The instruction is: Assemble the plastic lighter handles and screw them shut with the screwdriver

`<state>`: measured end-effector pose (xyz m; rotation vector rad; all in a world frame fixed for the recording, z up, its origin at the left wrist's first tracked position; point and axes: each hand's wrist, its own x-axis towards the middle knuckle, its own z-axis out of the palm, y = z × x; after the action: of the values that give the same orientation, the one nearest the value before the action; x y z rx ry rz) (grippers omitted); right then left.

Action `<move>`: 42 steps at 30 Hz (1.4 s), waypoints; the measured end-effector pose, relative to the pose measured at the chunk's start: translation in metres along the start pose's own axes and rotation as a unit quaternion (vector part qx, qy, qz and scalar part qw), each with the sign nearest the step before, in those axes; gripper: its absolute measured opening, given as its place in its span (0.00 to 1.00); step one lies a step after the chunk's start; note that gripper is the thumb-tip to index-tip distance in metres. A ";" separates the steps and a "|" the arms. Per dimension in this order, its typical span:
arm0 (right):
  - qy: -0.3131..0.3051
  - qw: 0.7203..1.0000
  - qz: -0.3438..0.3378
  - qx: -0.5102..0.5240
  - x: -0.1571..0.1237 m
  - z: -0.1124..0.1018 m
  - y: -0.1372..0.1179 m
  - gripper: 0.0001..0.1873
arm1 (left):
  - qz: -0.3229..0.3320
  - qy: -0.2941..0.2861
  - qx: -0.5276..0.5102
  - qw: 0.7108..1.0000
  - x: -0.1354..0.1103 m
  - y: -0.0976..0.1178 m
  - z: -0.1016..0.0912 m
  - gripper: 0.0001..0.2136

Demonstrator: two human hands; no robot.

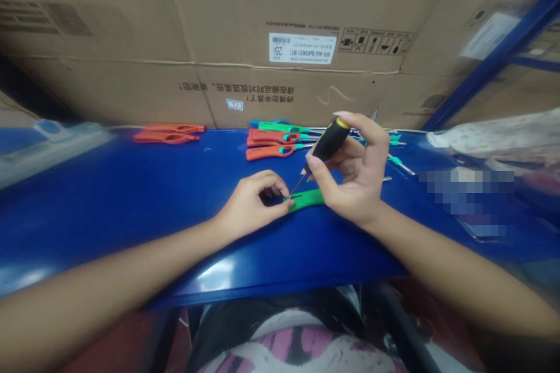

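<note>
**Two-handed work at a blue desk (131, 245)**

Largest is the cardboard box (144, 23), standing at 12 o'clock behind the desk, its printing upside down. I take the middle of the desk as the centre of the clock.

At 12 o'clock, near the box, some long lighters (273, 138) with orange and green handles lie side by side. At 10 o'clock rest two orange pieces (168, 134), one beside the other.

The right hand (361, 166), at 2 o'clock, is curled around a tool, one finger over its top end. The left hand (254, 201), at 9 o'clock, has its thumb and fingers pinching at the near tip of the green handle.

The tool is a black and yellow screwdriver (329, 143), leaning towards 1 o'clock.

The green handle (306, 200) lies at the centre, its 3 o'clock end hidden by the right hand. The screwdriver points down to its 9 o'clock end; whether they touch, I cannot tell.
</note>
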<state>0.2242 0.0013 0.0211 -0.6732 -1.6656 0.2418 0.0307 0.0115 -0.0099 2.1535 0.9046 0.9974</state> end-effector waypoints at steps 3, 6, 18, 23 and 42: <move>0.001 1.000 0.001 0.012 0.000 0.000 0.001 0.30 | -0.001 -0.004 0.000 1.000 0.000 0.000 0.000 0.03; -0.003 1.000 -0.002 0.018 0.000 0.000 0.002 0.29 | -0.013 -0.006 0.017 1.000 0.000 0.000 0.000 0.04; -0.044 0.999 0.000 0.019 -0.004 0.000 0.008 0.31 | 0.007 -0.053 0.084 0.995 -0.003 -0.002 0.002 0.15; -0.054 0.998 -0.025 -0.002 -0.006 0.000 0.010 0.34 | 0.010 -0.055 0.085 0.995 -0.003 -0.003 0.003 0.15; -0.101 0.995 -0.005 -0.001 0.000 -0.002 0.003 0.29 | 0.012 -0.053 0.079 0.995 -0.004 -0.003 0.003 0.13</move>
<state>0.2267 0.0031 0.0197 -0.6590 -1.8625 0.3085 0.0303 0.0098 -0.0152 2.3297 0.9353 0.8394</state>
